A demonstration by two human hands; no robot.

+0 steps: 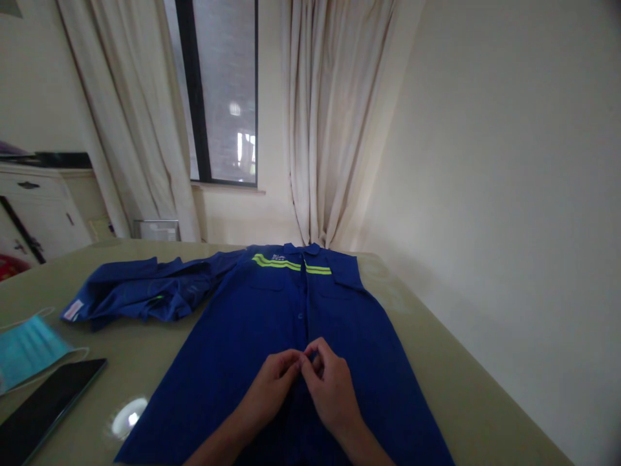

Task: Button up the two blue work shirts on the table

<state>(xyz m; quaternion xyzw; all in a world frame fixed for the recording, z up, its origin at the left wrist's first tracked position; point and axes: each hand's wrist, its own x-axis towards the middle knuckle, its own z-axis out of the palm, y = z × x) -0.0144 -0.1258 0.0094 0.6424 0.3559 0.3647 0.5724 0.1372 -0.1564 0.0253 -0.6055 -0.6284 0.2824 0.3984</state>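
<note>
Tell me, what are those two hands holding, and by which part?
Both the left hand and right hand pinch the blue shirt with their fingers at its front button strip, near the lower middle.

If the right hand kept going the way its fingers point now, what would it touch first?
The right hand points left and slightly forward at the shirt's button placket, so it would probably meet the left hand's fingertips almost at once; they look nearly touching, though depth is unclear.

- One view only, from a camera on the person's head.
- It looks forward and down across the counter (436,362), close above the hands.
- It faces the window (223,90), curtains (334,116) and far wall.
</note>
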